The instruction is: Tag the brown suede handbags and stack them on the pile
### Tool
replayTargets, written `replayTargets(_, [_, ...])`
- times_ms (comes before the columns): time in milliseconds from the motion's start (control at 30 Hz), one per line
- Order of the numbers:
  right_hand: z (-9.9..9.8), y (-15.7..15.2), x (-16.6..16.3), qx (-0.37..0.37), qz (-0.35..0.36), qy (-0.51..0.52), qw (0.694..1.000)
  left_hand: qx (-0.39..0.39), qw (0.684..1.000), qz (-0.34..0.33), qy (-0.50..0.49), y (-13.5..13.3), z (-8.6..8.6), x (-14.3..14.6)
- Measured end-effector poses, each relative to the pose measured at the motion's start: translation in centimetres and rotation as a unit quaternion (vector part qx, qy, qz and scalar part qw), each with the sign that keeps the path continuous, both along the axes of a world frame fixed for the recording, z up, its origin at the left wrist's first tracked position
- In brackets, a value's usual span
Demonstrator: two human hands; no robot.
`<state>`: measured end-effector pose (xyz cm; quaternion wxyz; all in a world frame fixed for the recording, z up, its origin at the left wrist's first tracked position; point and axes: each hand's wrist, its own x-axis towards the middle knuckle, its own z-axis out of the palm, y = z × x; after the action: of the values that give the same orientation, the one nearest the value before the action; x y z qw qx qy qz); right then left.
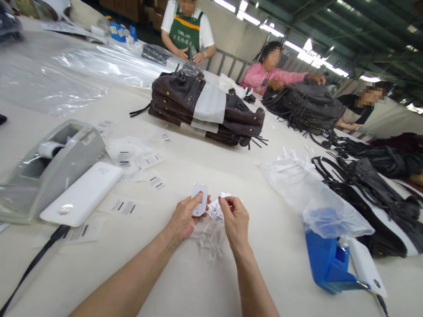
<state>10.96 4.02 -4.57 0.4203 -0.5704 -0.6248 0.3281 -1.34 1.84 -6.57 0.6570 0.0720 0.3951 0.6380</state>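
Note:
My left hand [184, 218] pinches a small white tag [200, 198] upright between thumb and fingers. My right hand [234, 219] is just right of it, fingers closed on small white tags and thin clear plastic fasteners [212, 234] that hang down onto the white table [190, 285]. The two hands nearly touch above the table's middle front. A stack of brown leather bags [207, 109] with a white paper band lies further back, out of reach of both hands.
A grey tape dispenser [47, 169] and a white device [81, 193] sit left, with barcode labels [124, 208] scattered around. A blue dispenser [330, 262] and clear plastic bags [316, 198] lie right. Black bags [374, 202] pile right. Three people work at the far side.

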Motion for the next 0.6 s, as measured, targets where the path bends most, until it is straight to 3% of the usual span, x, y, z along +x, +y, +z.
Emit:
replayTargets(67, [-0.2,-0.3,-1.9,-0.053,0.054,0.092,0.993,0.013,1.0,0.004,-0.004,0.0,-0.2,0.1])
replayTargets(200, [-0.9,-0.3,-3.9,-0.117,0.058,0.204,0.97,0.025,0.999,-0.007,-0.039,0.0,-0.1,0.0])
replayTargets(367, [-0.8,-0.2,-3.1,-0.153,0.059,0.258,0.952,0.016,0.997,-0.001,-0.078,0.1,0.3,-0.1])
replayTargets(600, [-1.0,-0.4,-2.5,-0.158,0.054,0.267,0.949,0.025,0.999,0.026,-0.02,0.1,-0.2,0.2])
